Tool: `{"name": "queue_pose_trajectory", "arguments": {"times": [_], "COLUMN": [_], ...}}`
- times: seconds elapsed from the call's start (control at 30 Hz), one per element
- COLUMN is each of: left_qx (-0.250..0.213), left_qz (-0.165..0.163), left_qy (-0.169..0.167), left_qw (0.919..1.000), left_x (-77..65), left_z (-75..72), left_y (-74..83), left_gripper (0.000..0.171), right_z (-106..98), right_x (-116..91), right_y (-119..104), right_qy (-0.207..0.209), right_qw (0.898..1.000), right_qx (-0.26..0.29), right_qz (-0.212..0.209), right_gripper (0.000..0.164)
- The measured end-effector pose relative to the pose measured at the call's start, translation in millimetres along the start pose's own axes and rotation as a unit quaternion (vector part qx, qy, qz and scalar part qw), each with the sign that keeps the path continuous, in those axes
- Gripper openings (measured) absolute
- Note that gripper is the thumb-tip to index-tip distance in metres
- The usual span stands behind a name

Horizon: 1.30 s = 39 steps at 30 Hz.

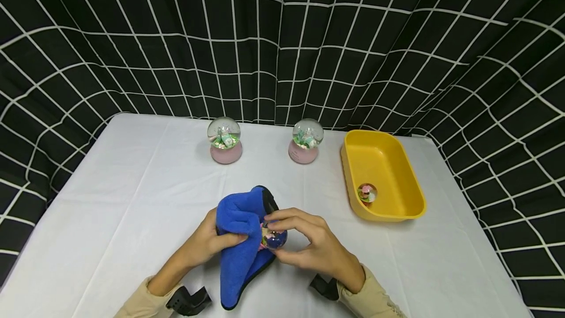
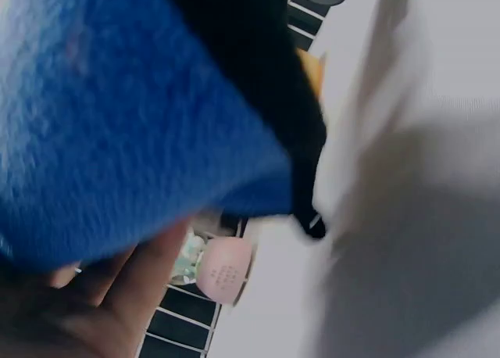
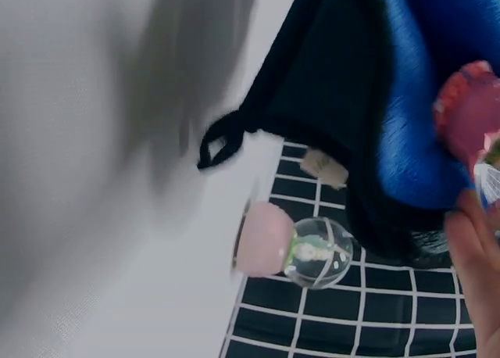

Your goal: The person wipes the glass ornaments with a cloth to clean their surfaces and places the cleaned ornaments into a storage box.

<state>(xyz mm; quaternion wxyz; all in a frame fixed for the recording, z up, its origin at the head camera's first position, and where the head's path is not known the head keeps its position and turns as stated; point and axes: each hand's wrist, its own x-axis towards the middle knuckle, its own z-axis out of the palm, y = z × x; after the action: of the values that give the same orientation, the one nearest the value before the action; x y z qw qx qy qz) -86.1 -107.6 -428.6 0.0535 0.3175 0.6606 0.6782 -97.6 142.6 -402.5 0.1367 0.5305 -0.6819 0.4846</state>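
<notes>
In the head view my left hand (image 1: 204,240) grips a blue cloth (image 1: 238,266) with dark edging, thumb on top of its folds. My right hand (image 1: 315,240) holds a small snow globe (image 1: 277,239) by its glass ball, fingers above and thumb below. The globe lies sideways, its base end against the cloth. In the right wrist view the reddish-pink base (image 3: 467,112) shows beside the cloth's blue folds. The cloth (image 2: 133,131) fills much of the left wrist view and hides most of the left fingers.
Two larger snow globes with pink bases, a left one (image 1: 225,141) and a right one (image 1: 305,142), stand at the back of the white table (image 1: 132,180). Right of them sits a yellow tub (image 1: 388,161) with another small snow globe (image 1: 367,194) inside. A black gridded curtain (image 1: 265,38) hangs behind.
</notes>
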Motion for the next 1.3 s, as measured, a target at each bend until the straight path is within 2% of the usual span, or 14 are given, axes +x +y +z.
{"name": "queue_pose_trajectory", "arguments": {"times": [0.13,0.2,0.37,0.5,0.63,0.9,1.07,1.2,1.3], "left_qx": [-0.043,-0.037,0.006,0.035,0.065,0.098,0.111,0.105,0.090], "left_qz": [-0.014,-0.008,0.016,0.024,0.035,0.063,0.076,0.060,0.047], "left_qy": [-0.050,-0.050,-0.008,0.023,0.047,0.056,0.074,0.093,0.075], "left_qw": [0.9977,0.9980,0.9998,0.9988,0.9961,0.9916,0.9881,0.9883,0.9920], "left_x": [0.5,1.0,2.1,1.8,1.7,3.1,2.1,0.9,1.1], "left_z": [0.2,0.9,4.2,7.8,9.9,9.2,7.5,5.1,4.3], "left_y": [-1.0,-0.6,2.6,5.2,5.7,3.9,2.7,3.9,4.7], "left_gripper": [0.050,0.058,0.071,0.066,0.065,0.062,0.051,0.047,0.048], "right_z": [-1,-1,0,0,1,2,3,3,2], "right_x": [0,0,1,1,0,-1,-1,-1,-1], "right_y": [2,2,0,-1,-2,-2,-3,-3,-3], "right_qy": [0.012,0.013,0.014,0.018,0.023,0.035,0.027,0.013,0.008], "right_qw": [1.000,1.000,0.999,0.998,0.996,0.988,0.992,0.995,0.997], "right_qx": [0.003,-0.003,-0.022,-0.024,-0.014,0.008,0.017,0.026,0.025], "right_qz": [-0.014,-0.009,0.021,0.055,0.085,0.149,0.124,0.096,0.079], "right_gripper": [0.042,0.042,0.049,0.055,0.051,0.048,0.044,0.042,0.042]}}
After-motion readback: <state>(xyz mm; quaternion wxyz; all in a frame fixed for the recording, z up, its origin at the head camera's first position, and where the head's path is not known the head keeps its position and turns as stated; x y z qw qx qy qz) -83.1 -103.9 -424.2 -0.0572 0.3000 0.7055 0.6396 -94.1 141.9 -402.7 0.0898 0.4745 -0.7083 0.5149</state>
